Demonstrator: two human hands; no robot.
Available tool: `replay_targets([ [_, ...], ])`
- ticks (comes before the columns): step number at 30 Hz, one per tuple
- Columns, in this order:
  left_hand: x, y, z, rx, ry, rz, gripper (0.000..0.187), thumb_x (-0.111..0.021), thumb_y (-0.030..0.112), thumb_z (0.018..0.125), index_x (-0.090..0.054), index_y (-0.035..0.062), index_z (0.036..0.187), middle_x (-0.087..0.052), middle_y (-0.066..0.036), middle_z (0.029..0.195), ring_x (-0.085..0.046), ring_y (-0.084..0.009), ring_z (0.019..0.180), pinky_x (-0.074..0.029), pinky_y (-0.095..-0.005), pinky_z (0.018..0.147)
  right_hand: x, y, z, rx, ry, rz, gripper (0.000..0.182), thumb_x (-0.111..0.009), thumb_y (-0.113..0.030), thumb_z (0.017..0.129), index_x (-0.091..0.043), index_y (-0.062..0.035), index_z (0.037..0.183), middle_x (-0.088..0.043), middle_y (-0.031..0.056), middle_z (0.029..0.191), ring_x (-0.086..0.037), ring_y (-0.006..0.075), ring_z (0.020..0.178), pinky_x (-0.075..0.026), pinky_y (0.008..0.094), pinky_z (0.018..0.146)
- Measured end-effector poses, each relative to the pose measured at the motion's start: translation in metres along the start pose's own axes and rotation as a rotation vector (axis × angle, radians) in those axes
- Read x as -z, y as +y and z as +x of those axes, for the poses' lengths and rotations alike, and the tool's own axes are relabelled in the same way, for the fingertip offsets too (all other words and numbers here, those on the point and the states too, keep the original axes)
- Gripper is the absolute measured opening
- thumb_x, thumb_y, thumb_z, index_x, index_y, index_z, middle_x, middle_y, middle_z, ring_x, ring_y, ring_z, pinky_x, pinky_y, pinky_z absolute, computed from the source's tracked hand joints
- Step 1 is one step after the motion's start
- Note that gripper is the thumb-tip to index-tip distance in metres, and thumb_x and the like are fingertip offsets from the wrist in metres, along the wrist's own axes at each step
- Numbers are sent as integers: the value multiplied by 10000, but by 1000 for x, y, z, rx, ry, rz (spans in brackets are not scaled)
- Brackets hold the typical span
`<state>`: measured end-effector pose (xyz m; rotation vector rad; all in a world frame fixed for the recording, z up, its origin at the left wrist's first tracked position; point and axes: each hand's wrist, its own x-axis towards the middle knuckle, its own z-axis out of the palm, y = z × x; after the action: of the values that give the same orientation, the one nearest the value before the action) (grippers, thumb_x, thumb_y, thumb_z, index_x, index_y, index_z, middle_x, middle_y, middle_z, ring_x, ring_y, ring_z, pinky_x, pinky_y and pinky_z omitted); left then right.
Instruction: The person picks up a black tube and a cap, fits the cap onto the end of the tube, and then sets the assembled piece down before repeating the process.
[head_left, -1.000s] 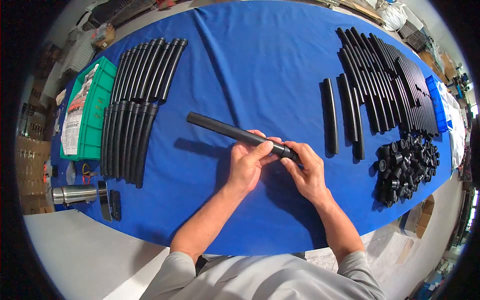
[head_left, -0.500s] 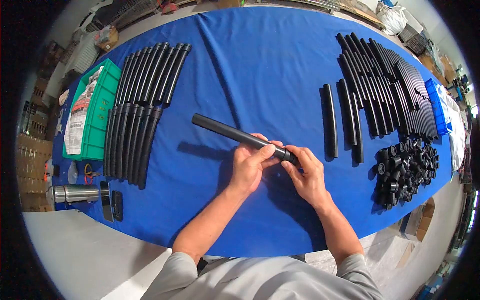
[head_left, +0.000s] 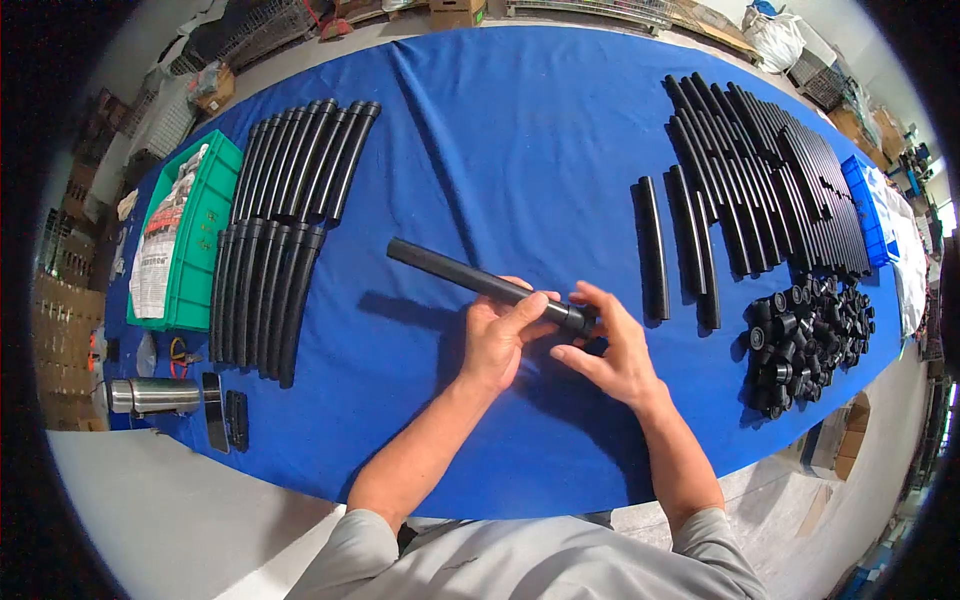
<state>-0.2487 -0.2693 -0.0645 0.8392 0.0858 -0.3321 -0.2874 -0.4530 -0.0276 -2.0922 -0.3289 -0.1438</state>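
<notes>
My left hand (head_left: 497,335) is closed around a black tube (head_left: 450,268), which slants over the blue cloth with its bare end up and to the left. A wider black end cap (head_left: 572,318) sits on the tube's lower right end. Around that cap my right hand (head_left: 615,350) stands open, thumb and fingers spread apart, the fingertips right by the cap. Loose black end caps (head_left: 805,345) lie in a heap on the right. Several plain black tubes (head_left: 652,250) lie behind them, and capped tubes (head_left: 265,300) lie in two rows on the left.
A green crate (head_left: 205,235) with newspaper in it stands at the left edge of the blue-covered table (head_left: 540,130). Near it lie a steel flask (head_left: 155,395), a phone (head_left: 215,412) and pliers (head_left: 180,357). A blue bin (head_left: 868,212) stands at the far right.
My right hand has let go of the capped end and spread its fingers. The left hand keeps its hold on the tube in nearly the same place.
</notes>
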Motion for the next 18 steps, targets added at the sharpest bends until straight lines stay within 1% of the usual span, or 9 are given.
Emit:
replay_targets([
  [1,0,-2,0,-6,-16,24,223,-715,106,939,-585,56,1113,-708,-169,1075,-714,-259,1014,-652,-423,829,-5,0,-1,41,23,-88,608,-829,-153,817,-531,-13,1328,-637,181,1110,-677,315,938,-561,389,750],
  [4,-3,4,0,-11,-37,33,257,-731,67,919,-591,66,1135,-704,-130,1080,-705,-232,1001,-641,-378,817,-4,0,-1,54,-2,-130,445,-808,-183,842,-603,-4,1195,-626,173,950,-657,321,802,-523,407,684],
  [5,-4,11,-2,-22,-18,-76,304,-705,50,931,-555,78,1194,-691,-140,1130,-700,-276,1048,-645,-389,816,0,-4,-2,-12,-13,-85,363,-782,-208,867,-636,7,1121,-608,162,852,-630,310,723,-492,407,642],
  [8,13,21,12,-19,-108,-176,320,-666,21,949,-506,106,1212,-676,-184,1148,-686,-362,1102,-662,-463,816,-3,-1,-3,-70,24,-52,343,-767,-205,874,-642,5,1114,-604,155,820,-617,308,696,-483,399,627],
  [11,15,14,10,-49,-88,-157,270,-638,38,967,-514,115,1194,-680,-203,1135,-687,-397,1095,-666,-501,798,-4,2,-3,-51,41,-51,316,-758,-184,873,-648,5,1100,-604,153,808,-619,309,690,-483,402,625],
  [18,10,14,7,-48,-33,-136,240,-636,50,973,-515,111,1172,-683,-191,1111,-699,-390,1070,-673,-479,773,-7,2,-3,-43,78,-40,299,-758,-182,869,-656,6,1078,-607,152,804,-623,307,693,-483,401,624],
])
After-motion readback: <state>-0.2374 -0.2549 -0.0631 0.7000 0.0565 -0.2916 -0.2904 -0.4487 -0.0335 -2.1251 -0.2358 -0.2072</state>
